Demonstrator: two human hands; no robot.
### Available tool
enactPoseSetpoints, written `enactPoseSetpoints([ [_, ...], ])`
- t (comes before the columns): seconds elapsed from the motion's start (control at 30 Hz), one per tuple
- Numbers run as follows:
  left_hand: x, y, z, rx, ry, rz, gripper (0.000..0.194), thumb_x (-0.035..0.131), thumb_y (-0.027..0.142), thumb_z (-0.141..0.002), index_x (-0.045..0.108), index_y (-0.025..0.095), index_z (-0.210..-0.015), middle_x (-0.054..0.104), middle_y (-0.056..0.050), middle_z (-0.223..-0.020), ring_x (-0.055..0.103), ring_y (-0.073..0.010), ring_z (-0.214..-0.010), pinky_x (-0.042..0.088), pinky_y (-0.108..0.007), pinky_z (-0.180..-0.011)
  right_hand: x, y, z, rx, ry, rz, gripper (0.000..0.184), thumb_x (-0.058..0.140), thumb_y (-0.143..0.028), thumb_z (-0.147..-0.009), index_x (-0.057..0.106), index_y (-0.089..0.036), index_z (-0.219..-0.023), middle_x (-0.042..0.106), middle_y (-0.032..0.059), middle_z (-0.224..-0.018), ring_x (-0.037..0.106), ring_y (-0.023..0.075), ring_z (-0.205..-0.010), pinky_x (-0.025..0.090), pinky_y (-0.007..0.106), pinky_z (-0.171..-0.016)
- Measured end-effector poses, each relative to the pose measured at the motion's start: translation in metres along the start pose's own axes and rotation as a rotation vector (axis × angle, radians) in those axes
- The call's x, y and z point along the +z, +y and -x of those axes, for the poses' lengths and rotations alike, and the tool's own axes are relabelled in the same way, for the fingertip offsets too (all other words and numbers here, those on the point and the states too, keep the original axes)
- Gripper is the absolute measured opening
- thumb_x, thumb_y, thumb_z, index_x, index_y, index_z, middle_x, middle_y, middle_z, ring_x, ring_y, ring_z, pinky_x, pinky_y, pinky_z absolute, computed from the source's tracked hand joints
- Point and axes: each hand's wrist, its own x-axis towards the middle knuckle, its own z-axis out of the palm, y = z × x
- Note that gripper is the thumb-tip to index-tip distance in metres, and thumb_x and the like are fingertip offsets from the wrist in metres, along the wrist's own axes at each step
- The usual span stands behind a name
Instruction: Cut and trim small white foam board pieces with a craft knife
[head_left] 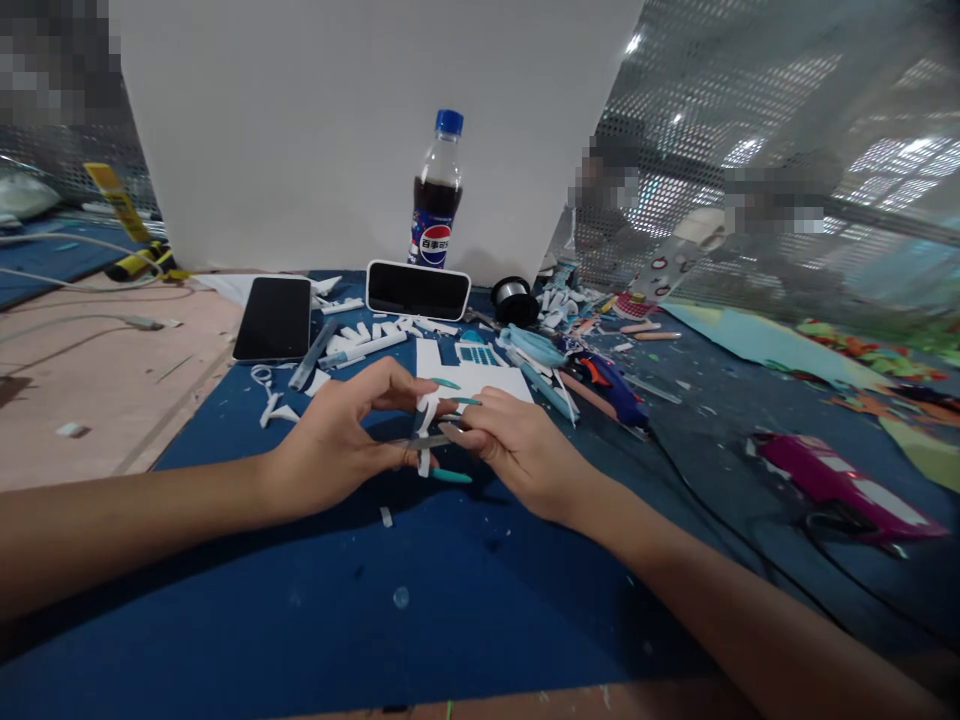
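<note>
Right hand (529, 455) grips metal blade (428, 441), left hand (334, 440) pinches white strip (427, 412) (blade across), behind blue mat's (352, 635) front edge.

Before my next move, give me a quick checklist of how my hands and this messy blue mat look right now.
1. White piece gripped by the left hand: ok.
2. Thin blade-like tool held in the right hand: ok.
3. Tool well away from the left thumb: not ok, its end looks very close.
4. Mat in front free of scraps: not ok, a small white scrap lies there.
5. Bottle upright and capped: ok.
6. Blue corded tool switched off: cannot tell.
</note>
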Motion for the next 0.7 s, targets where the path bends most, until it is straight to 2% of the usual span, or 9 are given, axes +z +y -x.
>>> enactPoseSetpoints([
  [0.17,0.0005,-0.0008,0.0005,-0.016,0.002,-0.026,0.033,0.07,0.018,-0.071,0.05,0.022,-0.097,0.065,-0.002,-0.098,0.061,-0.0223,-0.102,0.054,-0.032,-0.084,0.0017,-0.0007,-0.0004,0.025,-0.002,0.018,0.054,0.011,-0.049,-0.093,0.047,-0.016,-0.071,0.045,0.0033,-0.066,0.04,0.0149,-0.065,0.03,0.026,-0.058],
  [0.37,0.0011,0.0013,0.0009,0.024,0.03,0.009,0.029,0.068,0.013,-0.071,0.05,0.021,-0.092,0.065,0.0,-0.095,0.062,-0.0189,-0.102,0.049,-0.033,-0.094,-0.0026,0.0016,-0.001,-0.014,0.021,-0.022,0.05,0.016,-0.046,-0.094,0.048,-0.016,-0.07,0.044,0.0017,-0.064,0.04,0.014,-0.064,0.031,0.026,-0.06],
  [0.6,0.0005,0.0002,0.0004,-0.041,-0.043,0.033,0.03,0.068,0.016,-0.073,0.049,0.022,-0.096,0.063,-0.002,-0.102,0.061,-0.0219,-0.103,0.055,-0.033,-0.083,0.0009,0.0002,-0.0012,0.034,0.004,0.03,0.053,0.015,-0.048,-0.094,0.052,-0.015,-0.074,0.046,0.0033,-0.066,0.04,0.0149,-0.065,0.03,0.025,-0.057],
  [0.7,0.0006,0.0004,0.0008,-0.043,-0.032,0.046,0.031,0.069,0.017,-0.072,0.049,0.022,-0.096,0.063,-0.002,-0.101,0.06,-0.0229,-0.104,0.056,-0.033,-0.082,0.0001,-0.0005,-0.0011,0.024,0.013,0.035,0.053,0.015,-0.047,-0.094,0.052,-0.015,-0.074,0.045,0.0032,-0.065,0.04,0.0148,-0.065,0.03,0.025,-0.057],
])
